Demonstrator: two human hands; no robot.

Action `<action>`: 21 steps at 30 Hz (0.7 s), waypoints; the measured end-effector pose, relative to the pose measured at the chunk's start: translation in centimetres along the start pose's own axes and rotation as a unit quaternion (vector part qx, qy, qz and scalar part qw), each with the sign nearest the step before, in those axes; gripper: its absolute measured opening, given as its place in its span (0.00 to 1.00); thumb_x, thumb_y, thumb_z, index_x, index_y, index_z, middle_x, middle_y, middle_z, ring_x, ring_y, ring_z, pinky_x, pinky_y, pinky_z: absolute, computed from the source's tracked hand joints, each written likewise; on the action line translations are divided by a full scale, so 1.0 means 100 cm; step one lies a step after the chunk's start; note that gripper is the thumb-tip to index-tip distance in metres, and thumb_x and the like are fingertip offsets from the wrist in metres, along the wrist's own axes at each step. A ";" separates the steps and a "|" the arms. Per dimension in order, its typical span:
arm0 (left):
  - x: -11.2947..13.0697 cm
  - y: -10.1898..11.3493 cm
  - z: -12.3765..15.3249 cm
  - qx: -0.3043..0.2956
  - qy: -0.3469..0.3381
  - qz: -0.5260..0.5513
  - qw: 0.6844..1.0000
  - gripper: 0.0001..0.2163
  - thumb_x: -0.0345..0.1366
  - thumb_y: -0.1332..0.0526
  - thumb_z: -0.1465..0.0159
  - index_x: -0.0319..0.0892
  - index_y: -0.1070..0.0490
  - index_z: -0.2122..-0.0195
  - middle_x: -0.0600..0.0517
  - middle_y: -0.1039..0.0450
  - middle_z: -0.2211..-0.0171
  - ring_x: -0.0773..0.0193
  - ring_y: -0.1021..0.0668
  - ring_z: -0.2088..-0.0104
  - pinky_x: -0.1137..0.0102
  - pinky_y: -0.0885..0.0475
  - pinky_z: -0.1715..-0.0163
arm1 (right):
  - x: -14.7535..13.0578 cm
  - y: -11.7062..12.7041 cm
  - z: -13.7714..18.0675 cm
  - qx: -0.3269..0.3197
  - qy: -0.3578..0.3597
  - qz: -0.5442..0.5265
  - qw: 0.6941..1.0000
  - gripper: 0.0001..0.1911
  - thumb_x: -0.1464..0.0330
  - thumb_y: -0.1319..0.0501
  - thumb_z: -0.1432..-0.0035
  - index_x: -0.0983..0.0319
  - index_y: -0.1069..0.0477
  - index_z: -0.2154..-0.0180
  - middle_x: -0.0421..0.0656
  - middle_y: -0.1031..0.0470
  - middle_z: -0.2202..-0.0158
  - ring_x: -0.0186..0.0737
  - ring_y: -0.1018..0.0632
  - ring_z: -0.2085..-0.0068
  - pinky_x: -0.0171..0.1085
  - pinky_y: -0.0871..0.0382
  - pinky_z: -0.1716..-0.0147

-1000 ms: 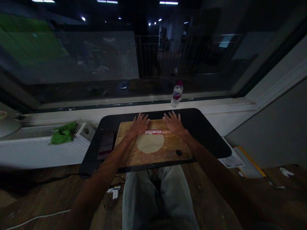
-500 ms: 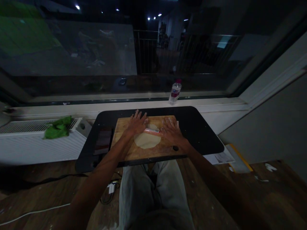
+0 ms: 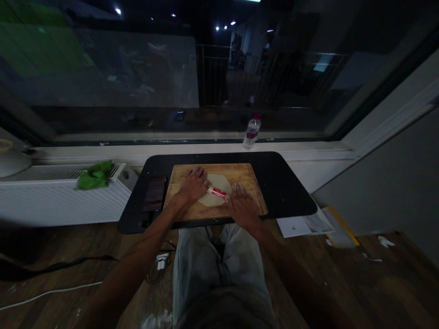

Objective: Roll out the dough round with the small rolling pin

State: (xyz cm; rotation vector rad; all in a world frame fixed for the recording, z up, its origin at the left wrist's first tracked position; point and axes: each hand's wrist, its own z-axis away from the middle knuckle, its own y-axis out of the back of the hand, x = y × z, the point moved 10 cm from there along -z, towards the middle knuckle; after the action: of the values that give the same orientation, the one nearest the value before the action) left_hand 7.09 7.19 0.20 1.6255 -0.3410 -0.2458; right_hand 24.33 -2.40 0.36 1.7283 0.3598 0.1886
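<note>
A round flat sheet of pale dough (image 3: pixel 216 183) lies on a wooden board (image 3: pixel 247 176) on a small black table (image 3: pixel 284 183). A thin roller with a red and white label (image 3: pixel 216 192) lies slantwise across the dough's near part. My left hand (image 3: pixel 192 185) rests flat on the roller's left end, fingers stretched out. My right hand (image 3: pixel 242 205) presses flat on its right end, nearer to me, fingers out too.
A dark flat object (image 3: pixel 155 193) lies on the table left of the board. A water bottle (image 3: pixel 251 131) stands on the window sill behind. A green cloth (image 3: pixel 94 176) lies on the radiator at left. Papers (image 3: pixel 302 224) and cables (image 3: pixel 158 269) lie on the wooden floor.
Both hands have drawn the roller back toward me over the dough, the right hand farther than the left, so the roller now lies slanted. The far part of the dough is uncovered.
</note>
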 end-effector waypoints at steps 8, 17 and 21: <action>0.001 0.006 0.030 0.029 -0.001 0.006 1.000 0.28 0.37 0.53 0.20 0.34 0.31 0.24 0.38 0.34 0.21 0.47 0.36 0.19 0.52 0.43 0.19 | -0.019 0.009 0.020 0.047 0.000 -0.005 0.999 0.35 0.61 0.52 0.18 0.79 0.37 0.24 0.69 0.33 0.24 0.64 0.32 0.22 0.58 0.32 0.25; 0.000 0.012 0.069 0.073 0.030 0.036 0.996 0.29 0.40 0.57 0.18 0.36 0.32 0.22 0.40 0.33 0.22 0.47 0.35 0.19 0.48 0.44 0.18 | -0.027 0.006 0.035 0.062 0.033 -0.025 0.997 0.36 0.60 0.48 0.18 0.76 0.41 0.21 0.67 0.34 0.23 0.64 0.31 0.22 0.62 0.36 0.23; 0.004 0.011 0.083 0.085 0.043 0.031 0.995 0.29 0.41 0.57 0.17 0.36 0.32 0.22 0.40 0.33 0.22 0.47 0.34 0.20 0.49 0.42 0.18 | -0.027 0.008 0.035 0.056 0.044 -0.019 0.997 0.34 0.59 0.50 0.17 0.76 0.36 0.24 0.67 0.33 0.23 0.64 0.31 0.23 0.61 0.36 0.23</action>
State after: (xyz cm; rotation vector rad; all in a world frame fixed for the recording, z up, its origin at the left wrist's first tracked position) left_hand 4.37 -0.75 0.65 1.7841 -0.3534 -0.1026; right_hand 23.03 -6.66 0.69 1.8256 0.4754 0.2196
